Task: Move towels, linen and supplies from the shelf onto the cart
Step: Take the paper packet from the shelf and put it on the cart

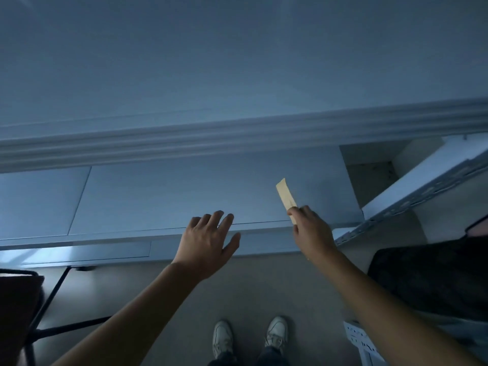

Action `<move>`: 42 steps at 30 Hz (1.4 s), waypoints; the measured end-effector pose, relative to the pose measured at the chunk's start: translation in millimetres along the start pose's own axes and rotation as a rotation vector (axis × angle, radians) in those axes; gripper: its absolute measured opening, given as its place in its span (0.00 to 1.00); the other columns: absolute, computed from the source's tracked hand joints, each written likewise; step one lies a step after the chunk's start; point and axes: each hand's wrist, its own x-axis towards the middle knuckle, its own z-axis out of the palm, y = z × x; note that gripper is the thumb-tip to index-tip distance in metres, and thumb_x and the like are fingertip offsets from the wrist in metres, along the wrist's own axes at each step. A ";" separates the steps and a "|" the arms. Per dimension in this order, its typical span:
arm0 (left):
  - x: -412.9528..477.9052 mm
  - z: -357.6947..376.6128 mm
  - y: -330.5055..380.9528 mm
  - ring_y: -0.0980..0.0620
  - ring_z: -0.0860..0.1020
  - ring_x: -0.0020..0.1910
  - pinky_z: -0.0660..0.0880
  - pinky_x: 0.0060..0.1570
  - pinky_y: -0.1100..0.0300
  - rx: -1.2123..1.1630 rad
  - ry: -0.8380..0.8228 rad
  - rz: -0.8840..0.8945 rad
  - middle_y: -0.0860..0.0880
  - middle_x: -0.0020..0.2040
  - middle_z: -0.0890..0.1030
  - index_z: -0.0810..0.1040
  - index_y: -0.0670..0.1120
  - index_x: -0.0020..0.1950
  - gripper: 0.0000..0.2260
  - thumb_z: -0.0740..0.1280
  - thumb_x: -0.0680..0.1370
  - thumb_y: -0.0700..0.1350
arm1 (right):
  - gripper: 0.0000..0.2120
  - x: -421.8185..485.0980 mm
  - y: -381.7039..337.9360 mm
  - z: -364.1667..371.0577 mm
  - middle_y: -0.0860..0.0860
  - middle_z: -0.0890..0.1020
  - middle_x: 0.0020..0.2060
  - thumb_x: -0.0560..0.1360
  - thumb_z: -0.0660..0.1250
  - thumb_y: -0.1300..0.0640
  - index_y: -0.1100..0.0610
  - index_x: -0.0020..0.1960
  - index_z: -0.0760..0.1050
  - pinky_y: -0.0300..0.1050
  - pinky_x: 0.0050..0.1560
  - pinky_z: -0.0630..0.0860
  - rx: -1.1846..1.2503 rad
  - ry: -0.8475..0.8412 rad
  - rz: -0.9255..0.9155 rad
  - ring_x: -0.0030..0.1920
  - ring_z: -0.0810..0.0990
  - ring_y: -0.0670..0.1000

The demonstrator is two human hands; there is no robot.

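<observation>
smooth matte white counter (163,196), flat, seamed into panels. dark mottled fabric (435,281) at right, below a slotted grey metal shelf (412,207). left hand (206,244) spread wide over the counter's front edge, holding nothing. right hand (309,231) just beside it, pinching a thin, pale yellow strip (285,198) tilted up over the counter. white printed sheet (361,339) low right, print too blurred to read.

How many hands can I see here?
2. The left hand, fingers spread, is at centre by the white ledge; the right hand, beside it, pinches a pale yellow strip.
</observation>
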 end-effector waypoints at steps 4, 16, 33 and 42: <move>-20.2 -31.3 9.2 0.44 0.80 0.48 0.76 0.48 0.50 -0.006 0.046 -0.022 0.46 0.58 0.80 0.77 0.45 0.62 0.21 0.58 0.80 0.58 | 0.22 -47.1 -28.6 -38.8 0.52 0.75 0.48 0.75 0.63 0.64 0.50 0.66 0.66 0.51 0.37 0.74 -0.021 -0.011 -0.109 0.46 0.77 0.57; -84.4 -97.4 0.7 0.45 0.79 0.48 0.76 0.48 0.50 0.002 0.191 0.028 0.46 0.57 0.80 0.76 0.45 0.63 0.21 0.58 0.80 0.58 | 0.11 -107.6 -133.8 -102.7 0.46 0.79 0.33 0.65 0.76 0.61 0.52 0.44 0.78 0.44 0.31 0.70 -0.209 0.250 -0.279 0.36 0.77 0.52; -150.1 -175.9 -104.0 0.46 0.80 0.49 0.76 0.49 0.51 0.031 0.288 0.100 0.47 0.58 0.80 0.76 0.47 0.63 0.22 0.55 0.81 0.60 | 0.07 -153.2 -256.9 -130.8 0.44 0.79 0.37 0.69 0.76 0.53 0.49 0.45 0.79 0.43 0.37 0.72 -0.205 0.353 -0.203 0.40 0.77 0.50; -115.6 -240.4 -63.8 0.45 0.80 0.49 0.76 0.48 0.51 -0.007 0.388 0.176 0.49 0.55 0.81 0.78 0.47 0.61 0.22 0.55 0.80 0.60 | 0.05 -165.5 -242.3 -214.8 0.47 0.79 0.38 0.72 0.72 0.57 0.51 0.46 0.78 0.49 0.43 0.74 -0.230 0.527 -0.169 0.43 0.76 0.54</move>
